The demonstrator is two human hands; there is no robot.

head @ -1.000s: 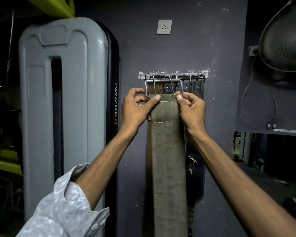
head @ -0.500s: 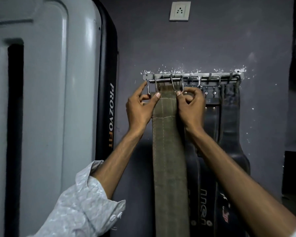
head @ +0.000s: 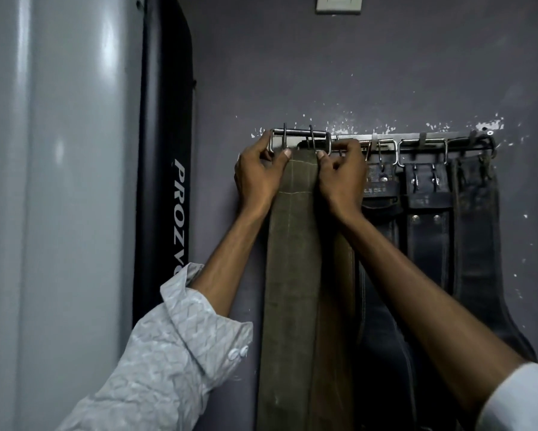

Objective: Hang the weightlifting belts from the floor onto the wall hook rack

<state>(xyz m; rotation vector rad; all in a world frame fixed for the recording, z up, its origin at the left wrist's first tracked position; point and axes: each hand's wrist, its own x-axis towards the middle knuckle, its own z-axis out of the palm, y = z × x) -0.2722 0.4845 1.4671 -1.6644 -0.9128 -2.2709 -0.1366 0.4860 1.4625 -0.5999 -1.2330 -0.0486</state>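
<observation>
An olive-green weightlifting belt (head: pixel 295 275) hangs straight down the wall. Its steel buckle (head: pixel 298 138) is raised to the left end of the metal wall hook rack (head: pixel 417 138). My left hand (head: pixel 258 175) grips the belt's top left edge by the buckle. My right hand (head: pixel 342 175) pinches the top right edge and the buckle's right side. Whether the buckle rests on a hook is hidden by my fingers. Three black leather belts (head: pixel 426 228) hang on the rack to the right.
A tall grey machine cover (head: pixel 59 181) with a black padded edge marked PROZVO (head: pixel 165 181) stands close on the left. A wall socket (head: pixel 339 4) sits above the rack. The purple-grey wall shows chipped paint around the rack.
The view has closed in on the rack. Both hands have lifted the green belt's buckle from just below the rack bar up level with it.
</observation>
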